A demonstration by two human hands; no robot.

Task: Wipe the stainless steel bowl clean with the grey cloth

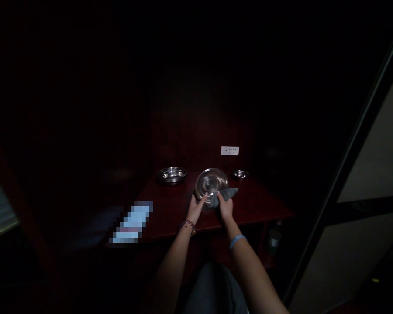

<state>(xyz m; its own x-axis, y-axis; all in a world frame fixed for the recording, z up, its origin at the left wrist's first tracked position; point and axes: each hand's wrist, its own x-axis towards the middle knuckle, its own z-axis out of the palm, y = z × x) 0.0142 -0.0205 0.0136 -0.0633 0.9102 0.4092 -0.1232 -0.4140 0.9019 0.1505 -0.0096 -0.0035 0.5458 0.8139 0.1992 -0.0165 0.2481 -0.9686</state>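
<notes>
A shiny round metal bowl (211,179) is held up and tilted toward me above the dark red shelf (249,207). My left hand (195,208) grips its lower left rim, thumb on the inner side. In my right hand (225,207) is a grey cloth (228,192), pinched against the bowl's lower right edge; one corner of the cloth sticks out to the right. Fingers behind the bowl are hidden. Farther back on the left sits a small stack of metal bowls (172,175), and a smaller metal bowl (240,175) rests on the right.
A white power socket (229,151) is on the back wall. At the shelf's left front a bright pixelated patch (132,222) hides something. Below on the right stands a bottle (274,240). A pale panelled door (373,161) borders the right side. Surroundings are very dark.
</notes>
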